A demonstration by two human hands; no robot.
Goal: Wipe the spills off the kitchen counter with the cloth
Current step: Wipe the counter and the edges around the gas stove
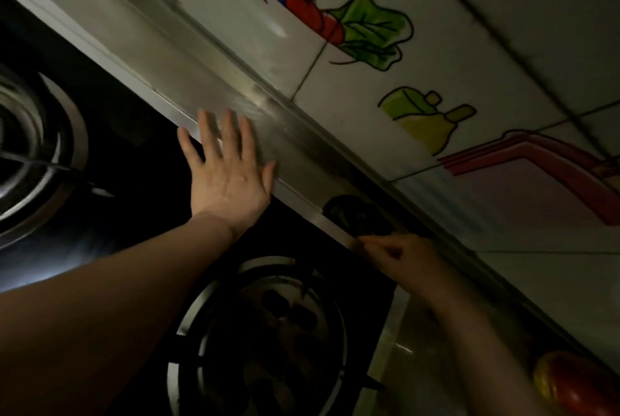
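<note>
Closest to the person, a round steel gas burner with a black pan support (261,331) is sitting under and between the two forearms, set into a black glass hob (134,134). To the outside of the right forearm, a rounded red and yellow object (577,385) is lying low in the corner; it is too blurred to tell what it is.

A little farther out, the right hand (402,261) is reaching past the hob's back corner with its fingers curled tight, gripping the near edge of a dark crumpled cloth (359,217). The light there is dim, so how many fingers are on it is hard to tell. The cloth is lying bunched just beyond the right fingertips, on the brushed steel counter strip (208,80) that is running behind the hob.

Beyond that, the left hand (229,177) is lying flat and wide, fingers straight and spread, holding nothing. Its palm is resting over the hob's back edge and its fingertips are touching the steel strip. The cloth is well to the thumb side of this hand. Out past the little finger, a second steel burner ring (33,154) is showing.

Farthest off, a white tiled wall with cartoon vegetable pictures (503,46) is rising right behind the steel strip.
</note>
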